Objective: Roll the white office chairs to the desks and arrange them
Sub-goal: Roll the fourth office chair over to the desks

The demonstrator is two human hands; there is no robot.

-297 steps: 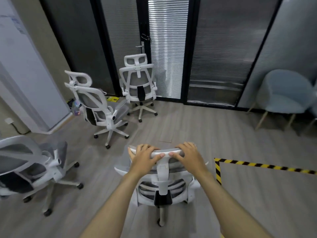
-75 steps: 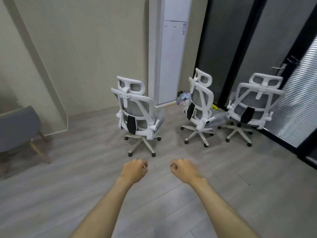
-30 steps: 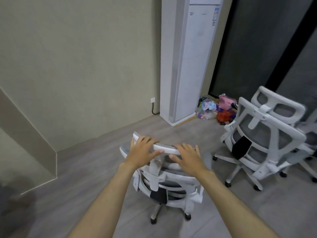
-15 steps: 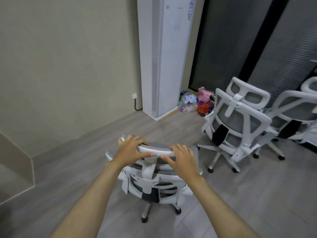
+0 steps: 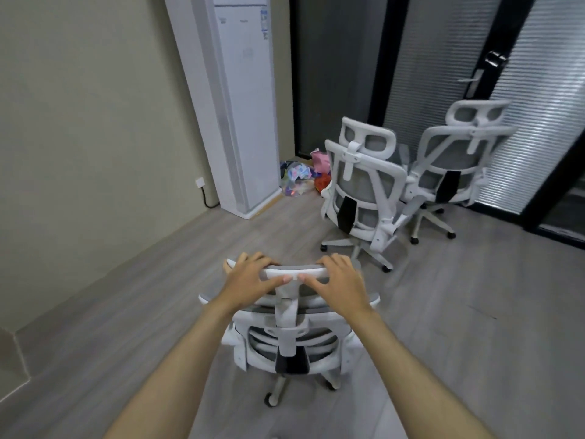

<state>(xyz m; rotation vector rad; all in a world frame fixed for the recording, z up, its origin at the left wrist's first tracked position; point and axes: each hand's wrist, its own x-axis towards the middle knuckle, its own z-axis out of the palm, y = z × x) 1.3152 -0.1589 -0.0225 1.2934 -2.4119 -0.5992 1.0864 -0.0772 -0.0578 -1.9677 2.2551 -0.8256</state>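
Nearest chair (image 5: 289,340) stands before two chairs (image 5: 364,191) beside the air conditioner (image 5: 243,99).

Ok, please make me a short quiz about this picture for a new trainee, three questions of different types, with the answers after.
1. True or false: both hands hold the headrest of the nearest chair.
2. How many white office chairs are in view? A) two B) three C) four
3. Fill in: the colourful bags lie on the floor beside the tall white ____.

Key
1. True: the left hand and the right hand each curl over the headrest of the nearest chair.
2. B: the held one, the middle chair and the far chair by the door.
3. Air conditioner; the bags lie at its base.
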